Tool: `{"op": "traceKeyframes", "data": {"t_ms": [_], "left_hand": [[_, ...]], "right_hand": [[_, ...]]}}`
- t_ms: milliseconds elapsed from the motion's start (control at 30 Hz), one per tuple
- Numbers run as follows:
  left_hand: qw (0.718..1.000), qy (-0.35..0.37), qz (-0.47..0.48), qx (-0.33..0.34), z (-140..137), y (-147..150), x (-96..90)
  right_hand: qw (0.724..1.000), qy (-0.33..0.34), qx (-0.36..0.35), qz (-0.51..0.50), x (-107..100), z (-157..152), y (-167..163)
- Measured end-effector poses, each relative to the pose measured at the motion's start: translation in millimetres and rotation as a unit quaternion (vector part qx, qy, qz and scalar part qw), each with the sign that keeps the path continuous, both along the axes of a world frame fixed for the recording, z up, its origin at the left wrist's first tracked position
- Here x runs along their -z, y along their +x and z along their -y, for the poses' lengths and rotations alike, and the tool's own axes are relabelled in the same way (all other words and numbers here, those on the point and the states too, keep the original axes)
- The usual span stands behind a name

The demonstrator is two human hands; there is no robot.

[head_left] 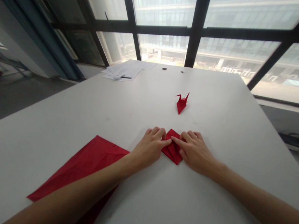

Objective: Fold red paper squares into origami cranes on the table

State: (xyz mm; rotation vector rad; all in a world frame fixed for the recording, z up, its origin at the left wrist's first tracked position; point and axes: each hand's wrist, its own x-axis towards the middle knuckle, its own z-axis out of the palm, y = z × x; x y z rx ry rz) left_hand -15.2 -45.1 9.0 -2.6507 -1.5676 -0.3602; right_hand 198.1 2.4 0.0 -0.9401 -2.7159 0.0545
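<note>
A small red paper [172, 152], folded into a diamond with creases down its middle, lies flat on the table between my hands. My left hand [149, 144] is closed at its left edge, fingers curled and thumb on the upper layer. From the other side my right hand [193, 149] grips it, index finger laid across the top near the left thumb. Parts of the paper's left and right corners are hidden under the fingers. Farther back stands a finished red origami crane [181, 105]. Under my left forearm is a larger red sheet of paper [86, 162], partly covered.
The white table [232, 134] reaches to a large dark-framed window [196, 32]. White papers [127, 69] lie loosely at its far left. A small dark round disc [164, 68] sits near the far edge. A blue curtain [48, 35] hangs on the left.
</note>
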Motion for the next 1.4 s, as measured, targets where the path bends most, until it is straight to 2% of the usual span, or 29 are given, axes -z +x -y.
{"op": "traceKeyframes", "data": {"t_ms": [267, 500, 600, 667, 800, 933, 1067, 1300, 1400], "left_hand": [[1.000, 0.002, -0.014, -0.006, 10, -22, 7.7], [0.997, 0.011, -0.035, -0.075, 11, -26, 4.9], [0.996, 0.014, -0.019, -0.082, 10, -27, 5.4], [0.998, 0.017, 0.004, -0.059, 11, -24, 5.2], [0.998, -0.030, 0.002, 0.063, 15, -21, 3.6], [0.987, -0.089, -0.011, 0.137, 19, -22, -1.3], [0.969, -0.114, 0.029, 0.215, 23, -20, -9.4], [0.932, -0.162, 0.114, 0.303, 32, -10, -15.3], [0.921, -0.154, 0.145, 0.327, 33, -9, -14.8]], "right_hand": [[0.993, 0.080, -0.039, 0.074, -5, 7, -3], [0.991, 0.093, -0.035, 0.092, -8, 7, -3], [0.991, 0.097, -0.036, 0.091, -8, 7, -3], [0.990, 0.099, -0.037, 0.090, -7, 7, -2], [0.990, 0.104, -0.039, 0.088, -3, 6, -2], [0.991, 0.100, -0.040, 0.083, 0, 5, -1], [0.992, 0.089, -0.038, 0.075, -1, 5, 0], [0.993, 0.081, -0.038, 0.075, 0, 4, 0], [0.993, 0.085, -0.035, 0.076, 0, 4, 0]]}}
